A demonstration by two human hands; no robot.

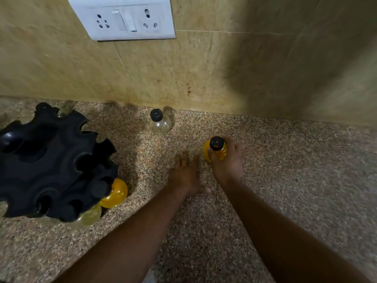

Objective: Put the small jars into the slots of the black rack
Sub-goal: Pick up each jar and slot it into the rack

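The black rack (51, 160) stands at the left of the granite counter (285, 180), its rim cut into round slots. Two jars sit in its lower slots: an orange one (116, 193) and a pale yellow one (89, 217). A clear jar with a black cap (159, 123) stands alone near the wall. My right hand (228, 162) is closed around an upright yellow jar with a black cap (216, 150) on the counter. Just left of that jar, my left hand (186, 172) lies flat with fingers spread and nothing in it.
A tiled wall (204, 68) runs along the back of the counter, with a white switch and socket plate (122, 17) above. Another clear jar peeks out behind the rack's far edge (64, 111).
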